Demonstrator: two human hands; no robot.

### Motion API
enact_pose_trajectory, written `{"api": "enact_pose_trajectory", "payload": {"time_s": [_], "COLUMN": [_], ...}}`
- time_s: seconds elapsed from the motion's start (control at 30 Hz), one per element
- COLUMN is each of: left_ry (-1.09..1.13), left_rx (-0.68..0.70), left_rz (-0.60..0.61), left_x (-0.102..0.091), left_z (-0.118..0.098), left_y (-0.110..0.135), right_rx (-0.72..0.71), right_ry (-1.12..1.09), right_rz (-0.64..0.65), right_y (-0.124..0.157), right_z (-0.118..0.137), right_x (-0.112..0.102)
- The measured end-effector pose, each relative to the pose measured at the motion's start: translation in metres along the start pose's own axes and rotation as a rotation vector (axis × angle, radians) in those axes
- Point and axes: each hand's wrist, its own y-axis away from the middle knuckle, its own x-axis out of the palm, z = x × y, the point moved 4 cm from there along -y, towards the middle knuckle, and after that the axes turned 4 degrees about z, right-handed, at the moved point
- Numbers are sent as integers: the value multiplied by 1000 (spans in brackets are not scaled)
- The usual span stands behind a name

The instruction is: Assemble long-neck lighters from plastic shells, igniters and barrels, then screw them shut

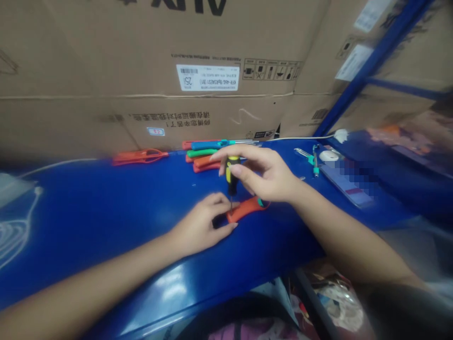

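Note:
My right hand [265, 172] is closed around a black and yellow screwdriver [232, 182]. The screwdriver stands upright, its thin shaft pointing down at the near end of an orange handle [249, 208]. That handle lies on the blue table with a green piece showing at its far end. My left hand [201, 226] has its thumb and fingers around the handle's left end, pinching it beside the screwdriver tip. Whether the tip sits in a screw cannot be made out.
Behind my hands lies a pile of coloured handles [203, 152], with an orange-red looped piece [139, 157] to the left. Small green and metal parts [314, 161] and a phone-like slab [345, 182] lie right. A large cardboard box [141, 61] backs the blue table [106, 203]; a white cable [26, 231] lies left.

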Motion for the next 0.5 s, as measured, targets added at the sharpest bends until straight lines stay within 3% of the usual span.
{"api": "enact_pose_trajectory", "payload": {"time_s": [0.13, 0.27, 0.33, 0.5], "left_ry": [6, 5, 20, 19], "left_rx": [14, 24, 35, 37], "left_rz": [5, -7, -14, 2], "left_x": [1, 1, 1, 0], "left_z": [3, 4, 4, 2], "left_y": [2, 1, 1, 1], "right_rx": [-112, -43, -53, -238], "right_ry": [208, 57, -8, 407], "right_rz": [-101, 112, 141, -82], "right_y": [2, 0, 0, 6], "right_z": [11, 17, 20, 27], "right_x": [-3, 3, 5, 0]}}
